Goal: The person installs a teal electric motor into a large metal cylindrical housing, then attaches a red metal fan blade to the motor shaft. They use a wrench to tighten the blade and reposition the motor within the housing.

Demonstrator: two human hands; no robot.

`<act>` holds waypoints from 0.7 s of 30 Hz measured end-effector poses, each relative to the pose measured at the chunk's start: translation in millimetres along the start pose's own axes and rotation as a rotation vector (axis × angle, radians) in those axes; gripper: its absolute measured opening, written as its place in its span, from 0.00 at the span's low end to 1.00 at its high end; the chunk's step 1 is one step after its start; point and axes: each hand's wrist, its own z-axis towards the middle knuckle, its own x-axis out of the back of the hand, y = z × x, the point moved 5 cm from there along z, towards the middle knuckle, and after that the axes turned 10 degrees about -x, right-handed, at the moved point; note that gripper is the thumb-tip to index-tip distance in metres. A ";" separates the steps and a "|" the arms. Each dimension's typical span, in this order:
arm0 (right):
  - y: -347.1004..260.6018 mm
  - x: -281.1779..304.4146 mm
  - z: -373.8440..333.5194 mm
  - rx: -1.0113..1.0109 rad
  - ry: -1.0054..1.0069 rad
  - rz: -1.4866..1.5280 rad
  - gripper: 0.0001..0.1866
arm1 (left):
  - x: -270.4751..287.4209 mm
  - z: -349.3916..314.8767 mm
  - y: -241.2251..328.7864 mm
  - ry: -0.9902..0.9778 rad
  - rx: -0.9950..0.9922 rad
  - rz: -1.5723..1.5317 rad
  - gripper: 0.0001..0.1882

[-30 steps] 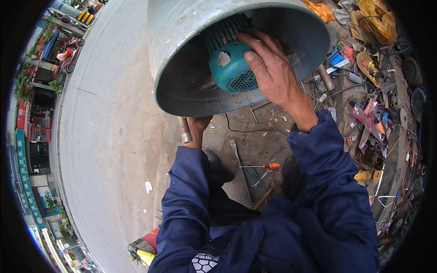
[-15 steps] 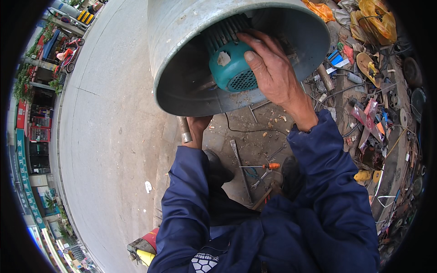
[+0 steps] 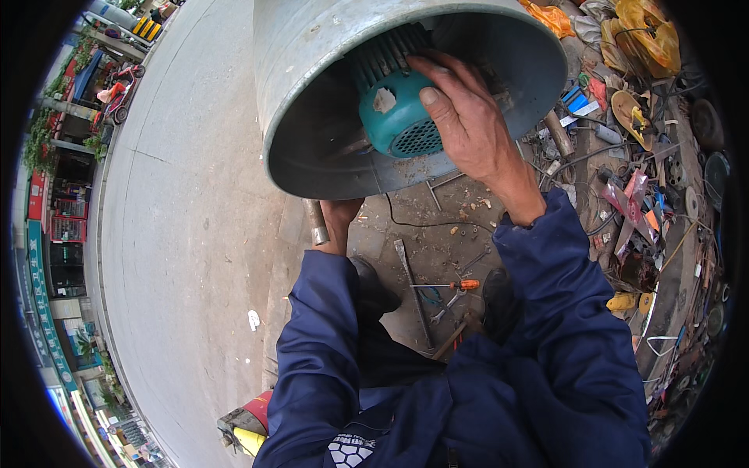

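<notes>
A grey metal cylinder housing [image 3: 292, 86] is tilted in front of me, its open end toward me. Inside sits a teal electric motor [image 3: 390, 117] with cooling fins and a round, perforated end cover; a pale patch marks its side. Over the motor's right side curves my right hand [image 3: 476, 129], its fingers along the finned body and thumb by the end cover. Below the housing's lower rim, my left hand [image 3: 340, 222] reaches up underneath; its fingers are hidden behind the rim. A short metal tube [image 3: 316, 222] sticks down beside the left wrist.
On the ground between my feet lie a flat metal bar [image 3: 415, 292], an orange-handled screwdriver [image 3: 466, 285], a wrench [image 3: 446, 306] and a black cable [image 3: 425, 225]. Scrap parts and a red fan-shaped piece [image 3: 628, 204] crowd the right side. Paved road [image 3: 187, 195] stretches left.
</notes>
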 end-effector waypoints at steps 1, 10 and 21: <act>-0.1 0.0 0.1 0.000 0.001 -0.005 0.22 | 0.3 1.0 0.0 -0.023 0.000 -0.009 0.19; 0.1 0.2 0.9 0.002 0.005 -0.005 0.21 | 13.9 10.1 0.0 -0.082 -0.026 0.026 0.19; 0.7 0.2 1.1 0.004 0.007 0.001 0.22 | 28.5 18.3 -0.8 -0.134 -0.052 0.068 0.19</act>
